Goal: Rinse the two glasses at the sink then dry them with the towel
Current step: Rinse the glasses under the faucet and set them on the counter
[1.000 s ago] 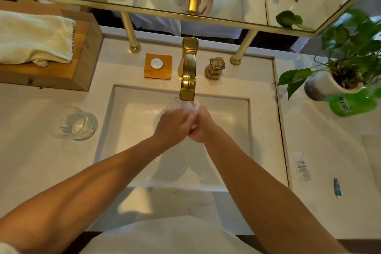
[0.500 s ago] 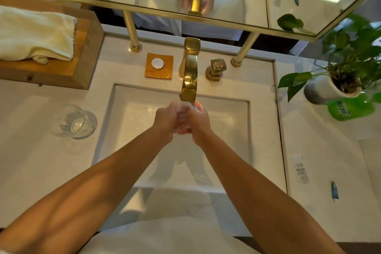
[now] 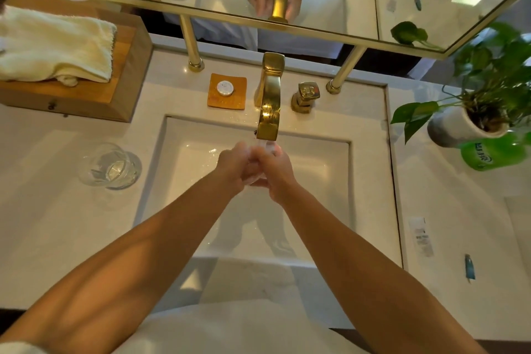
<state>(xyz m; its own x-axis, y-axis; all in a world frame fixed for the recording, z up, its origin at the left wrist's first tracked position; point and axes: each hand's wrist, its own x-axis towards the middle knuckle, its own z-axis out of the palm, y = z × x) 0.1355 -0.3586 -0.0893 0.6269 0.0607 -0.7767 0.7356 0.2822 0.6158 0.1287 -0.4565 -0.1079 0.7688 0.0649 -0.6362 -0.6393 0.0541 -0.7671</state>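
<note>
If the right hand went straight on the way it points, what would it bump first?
Probably the gold faucet, just past the glass that the right hand and left hand hold, though it might pass under it; depth is unclear.

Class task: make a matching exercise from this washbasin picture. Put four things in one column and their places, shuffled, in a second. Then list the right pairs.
Things
1. towel
2. standing glass
3. held glass
4. plant

Places
A. under the faucet
B. right of the sink
C. on the wooden box
D. left of the sink

Pairs: 1-C, 2-D, 3-A, 4-B
</note>
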